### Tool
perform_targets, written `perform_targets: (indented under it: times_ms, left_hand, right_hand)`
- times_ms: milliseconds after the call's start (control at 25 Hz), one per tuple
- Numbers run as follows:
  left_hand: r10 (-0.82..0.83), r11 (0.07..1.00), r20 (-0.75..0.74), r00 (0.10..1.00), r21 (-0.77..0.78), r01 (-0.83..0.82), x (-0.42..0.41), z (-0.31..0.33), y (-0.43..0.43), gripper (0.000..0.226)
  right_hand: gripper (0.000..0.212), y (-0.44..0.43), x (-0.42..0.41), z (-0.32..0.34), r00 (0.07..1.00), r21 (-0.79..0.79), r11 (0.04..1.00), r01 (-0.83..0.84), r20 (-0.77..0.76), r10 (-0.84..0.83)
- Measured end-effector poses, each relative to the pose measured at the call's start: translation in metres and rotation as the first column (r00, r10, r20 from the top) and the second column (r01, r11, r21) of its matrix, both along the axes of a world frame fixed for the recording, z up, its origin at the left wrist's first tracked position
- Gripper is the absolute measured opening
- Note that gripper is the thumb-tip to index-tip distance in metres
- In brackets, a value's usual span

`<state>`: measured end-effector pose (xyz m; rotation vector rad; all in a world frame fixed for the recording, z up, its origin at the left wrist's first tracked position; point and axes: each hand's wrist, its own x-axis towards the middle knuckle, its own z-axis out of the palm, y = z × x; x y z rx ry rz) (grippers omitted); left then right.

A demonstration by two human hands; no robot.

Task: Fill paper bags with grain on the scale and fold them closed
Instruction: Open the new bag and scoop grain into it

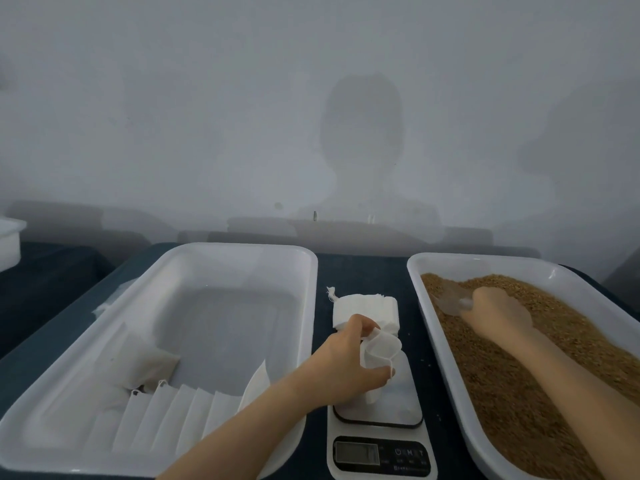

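One open paper bag stands on the single scale, its mouth pinched by the curled fingers of the left hand. Just behind it lies one stack of empty bags. The right hand grips one clear scoop in the grain filling the right tray. The left tray holds a row of about six bags.

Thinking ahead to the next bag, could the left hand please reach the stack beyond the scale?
Probably yes: the stack lies just past the left hand, nothing between, though that hand grips a bag.
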<state>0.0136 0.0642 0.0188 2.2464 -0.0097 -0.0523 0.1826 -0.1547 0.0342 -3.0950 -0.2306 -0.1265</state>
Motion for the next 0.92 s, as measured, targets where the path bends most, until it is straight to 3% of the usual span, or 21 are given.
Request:
perform_targets:
  times_ms: [160,280,440,600,920]
  left_hand:
    - [-0.009,1.000,-0.006,1.000,0.012,0.009,0.001,0.000,0.000,0.060]
    - [-0.009,1.000,0.015,1.000,0.013,0.009,-0.001,0.001,-0.001,0.060]
    - [-0.012,1.000,0.033,0.999,0.001,0.012,-0.001,0.001,0.000,0.059]
    - [-0.014,1.000,0.040,0.999,0.004,0.014,0.000,-0.001,0.000,0.061]
    - [-0.008,1.000,0.054,0.998,-0.002,0.008,0.002,-0.001,0.001,0.064]
  right_hand:
    - [0.037,-0.016,0.002,-0.015,0.996,0.262,0.965,0.005,-0.084,0.018]
    - [0.027,-0.022,-0.002,-0.021,0.991,0.381,0.924,0.014,-0.126,0.037]
    - [0.016,-0.031,-0.009,-0.019,0.984,0.404,0.912,0.066,-0.176,0.007]
    - [0.013,-0.050,-0.029,-0.004,0.991,0.450,0.892,0.038,-0.131,0.024]
    - [0.041,-0.076,-0.084,0.051,0.952,0.484,0.835,-0.261,-0.014,0.306]
